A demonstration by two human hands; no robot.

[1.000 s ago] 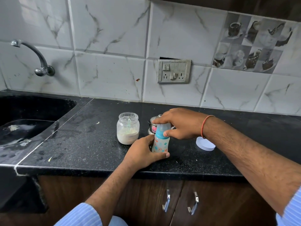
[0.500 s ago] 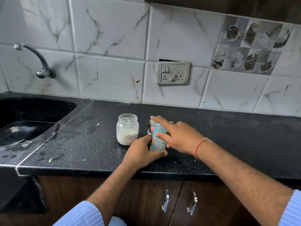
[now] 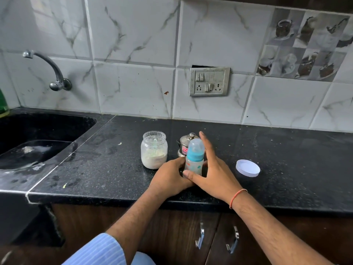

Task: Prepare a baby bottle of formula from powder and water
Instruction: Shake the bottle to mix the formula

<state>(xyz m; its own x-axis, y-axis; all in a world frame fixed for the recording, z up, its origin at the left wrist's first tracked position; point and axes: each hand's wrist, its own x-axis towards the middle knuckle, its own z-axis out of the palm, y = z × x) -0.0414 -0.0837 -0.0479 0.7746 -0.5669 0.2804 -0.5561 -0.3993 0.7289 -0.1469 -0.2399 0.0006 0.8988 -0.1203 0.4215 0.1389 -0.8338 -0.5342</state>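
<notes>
White marble-look wall tiles (image 3: 133, 35) back a black speckled countertop (image 3: 286, 159), with brown cabinet doors (image 3: 172, 236) below.

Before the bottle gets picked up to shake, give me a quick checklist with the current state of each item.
1. Bottle upright on the counter: ok.
2. Clear cap on the bottle over its blue collar: ok; how tight it sits, cannot tell.
3. Left hand gripping the bottle's lower body: ok.
4. Right hand gripping: not ok; fingers are straight beside the bottle, thumb lying across its base.
5. Powder and water inside the bottle: cannot tell; hands and print hide the contents.
6. Powder jar closed: not ok; it stands open with its white lid lying apart on the counter.
</notes>
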